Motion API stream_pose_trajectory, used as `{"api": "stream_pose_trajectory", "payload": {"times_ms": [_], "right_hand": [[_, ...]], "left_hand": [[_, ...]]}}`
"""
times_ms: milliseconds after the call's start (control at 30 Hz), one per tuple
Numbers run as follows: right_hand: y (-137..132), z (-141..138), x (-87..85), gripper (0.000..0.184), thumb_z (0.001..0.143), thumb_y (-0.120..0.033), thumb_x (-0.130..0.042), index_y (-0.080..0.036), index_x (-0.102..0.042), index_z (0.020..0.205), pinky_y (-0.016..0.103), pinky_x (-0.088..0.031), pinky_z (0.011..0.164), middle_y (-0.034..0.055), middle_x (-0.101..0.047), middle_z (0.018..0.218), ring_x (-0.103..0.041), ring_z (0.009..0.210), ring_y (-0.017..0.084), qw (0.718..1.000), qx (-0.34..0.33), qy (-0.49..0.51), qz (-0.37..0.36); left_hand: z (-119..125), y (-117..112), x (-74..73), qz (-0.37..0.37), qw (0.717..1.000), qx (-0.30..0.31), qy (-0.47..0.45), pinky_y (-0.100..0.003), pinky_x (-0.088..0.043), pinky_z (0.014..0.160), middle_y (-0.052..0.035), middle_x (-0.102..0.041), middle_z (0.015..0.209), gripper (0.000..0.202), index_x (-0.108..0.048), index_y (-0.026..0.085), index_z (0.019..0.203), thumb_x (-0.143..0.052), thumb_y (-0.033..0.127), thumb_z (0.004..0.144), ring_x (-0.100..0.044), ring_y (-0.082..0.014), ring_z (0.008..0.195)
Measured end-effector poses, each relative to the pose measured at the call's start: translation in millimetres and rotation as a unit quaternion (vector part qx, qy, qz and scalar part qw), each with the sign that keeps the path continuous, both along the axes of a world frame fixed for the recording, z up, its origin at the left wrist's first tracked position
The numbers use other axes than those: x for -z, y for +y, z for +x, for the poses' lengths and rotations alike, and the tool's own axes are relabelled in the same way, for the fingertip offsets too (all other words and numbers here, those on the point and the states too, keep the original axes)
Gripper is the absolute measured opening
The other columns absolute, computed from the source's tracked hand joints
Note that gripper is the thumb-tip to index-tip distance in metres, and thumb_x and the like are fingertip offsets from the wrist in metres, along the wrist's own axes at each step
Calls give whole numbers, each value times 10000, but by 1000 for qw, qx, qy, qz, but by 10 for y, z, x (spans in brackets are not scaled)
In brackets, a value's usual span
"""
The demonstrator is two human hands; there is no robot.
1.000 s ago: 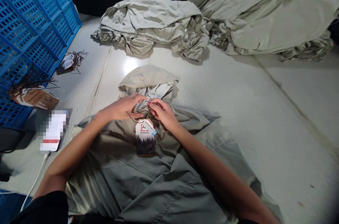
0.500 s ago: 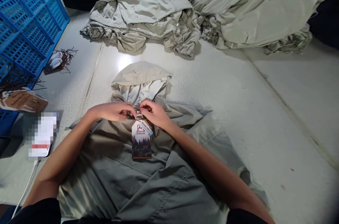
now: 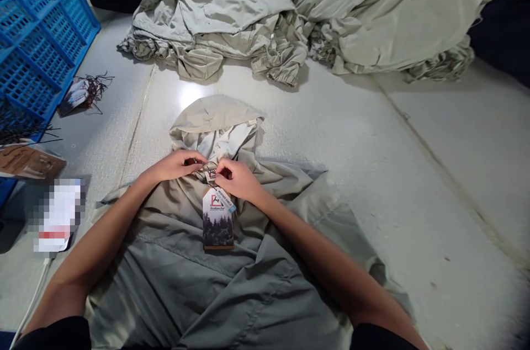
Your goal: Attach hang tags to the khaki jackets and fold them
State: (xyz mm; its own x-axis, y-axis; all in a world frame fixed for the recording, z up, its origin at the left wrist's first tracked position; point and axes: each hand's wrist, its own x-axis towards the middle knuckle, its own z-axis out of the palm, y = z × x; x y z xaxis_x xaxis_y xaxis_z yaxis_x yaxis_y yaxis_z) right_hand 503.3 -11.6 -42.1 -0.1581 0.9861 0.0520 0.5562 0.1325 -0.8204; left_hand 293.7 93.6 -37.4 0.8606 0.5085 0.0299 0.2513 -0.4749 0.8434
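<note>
A grey-green hooded jacket [image 3: 199,284] lies spread in front of me, its pale hood [image 3: 215,112] pointing away. At its neck, a hang tag [image 3: 218,223] printed with dark trees and a red logo rests on the fabric, with a dark tag string [image 3: 212,165] above it. My left hand [image 3: 178,165] pinches at one side of this string, thumb and finger together. From the other side, my right hand [image 3: 237,178] pinches the string close to the small neck label [image 3: 211,174]. The string's ends are partly hidden by my fingers.
Crumpled jackets [image 3: 215,24] lie along the back, with a larger pile [image 3: 397,13] at back right. On the left are a blue crate [image 3: 37,35], bundles of stringed tags [image 3: 80,95], brown tags [image 3: 31,161] and a blurred phone [image 3: 60,212] with a white cable [image 3: 35,292].
My left hand has drawn slightly away from my right, so more of the string loop shows between them. The whole view has shifted a little; the tag stays on the jacket.
</note>
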Motion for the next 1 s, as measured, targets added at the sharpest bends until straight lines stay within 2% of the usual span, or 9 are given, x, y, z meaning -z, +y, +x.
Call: {"api": "stream_pose_trajectory", "payload": {"times_ms": [100, 200, 333, 467, 567, 700, 767, 867, 1000], "right_hand": [[-3, -37, -22, 81, 745, -195, -565, -216, -500, 702, 250, -339, 600, -23, -593, 657, -530, 623, 132, 999, 17, -29, 15], [1, -59, -35, 89, 746, -185, -561, -218, -495, 696, 249, -335, 595, -23, -593, 650, -538, 625, 135, 998, 23, -47, 20], [18, -52, -40, 120, 729, -172, -562, -219, -473, 664, 250, -323, 581, -26, -591, 631, -524, 601, 130, 998, 14, -62, 17], [31, -52, -28, 137, 732, -184, -572, -219, -468, 649, 253, -315, 574, -27, -589, 618, -512, 584, 127, 997, 18, -73, 17], [33, -63, 0, 122, 741, -186, -582, -217, -492, 664, 256, -321, 583, -28, -594, 626, -520, 592, 128, 997, 29, -73, 21], [33, -42, -10, 68, 784, -201, -596, -212, -564, 725, 254, -344, 595, -21, -617, 660, -550, 621, 135, 998, 12, -53, 14], [27, -11, -71, 92, 855, -249, -571, -206, -607, 781, 257, -367, 614, -2, -636, 719, -554, 638, 136, 999, 1, -39, 32], [-4, 23, -223, 189, 920, -358, -562, -199, -662, 891, 268, -400, 672, 39, -643, 857, -557, 697, 142, 995, -10, -54, 83], [-79, 8, -407, 285, 872, -460, -660, -219, -694, 1021, 261, -411, 682, 36, -627, 888, -569, 750, 155, 982, -148, -101, 59]], "left_hand": [[-12, 19, 70, -34, 999, 3, -5, -200, -492, 620, -53, -715, 931, 340, -682, 177, 1145, -508, 389, 945, -625, -110, 718], [-9, 35, 136, -45, 999, 1, 3, -197, -474, 588, -41, -713, 870, 342, -689, 173, 1143, -501, 385, 951, -596, -98, 649], [7, 34, 169, -13, 1000, -4, 7, -209, -479, 650, -49, -730, 923, 298, -704, 170, 1105, -562, 349, 915, -626, -116, 733], [7, 24, 161, -23, 1000, 17, -3, -221, -482, 689, -48, -734, 939, 296, -688, 177, 1132, -559, 338, 920, -637, -117, 752], [14, 17, 147, -6, 1000, 24, -6, -216, -475, 696, -41, -735, 940, 271, -687, 194, 1122, -560, 325, 922, -640, -113, 754], [19, 9, 114, 38, 999, 21, 9, -203, -459, 673, -24, -719, 897, 200, -701, 200, 1006, -559, 311, 918, -631, -111, 752], [8, 6, 91, 7, 1000, 14, 5, -195, -459, 633, -20, -698, 863, 200, -683, 189, 964, -555, 337, 922, -620, -105, 721], [-17, 0, 56, -92, 996, -18, -9, -166, -412, 487, -8, -647, 782, 242, -641, 176, 955, -552, 399, 927, -578, -86, 605], [-33, -10, 23, -159, 986, -42, -22, -147, -354, 392, 29, -555, 626, 263, -621, 166, 911, -587, 427, 909, -499, -65, 484]]}}
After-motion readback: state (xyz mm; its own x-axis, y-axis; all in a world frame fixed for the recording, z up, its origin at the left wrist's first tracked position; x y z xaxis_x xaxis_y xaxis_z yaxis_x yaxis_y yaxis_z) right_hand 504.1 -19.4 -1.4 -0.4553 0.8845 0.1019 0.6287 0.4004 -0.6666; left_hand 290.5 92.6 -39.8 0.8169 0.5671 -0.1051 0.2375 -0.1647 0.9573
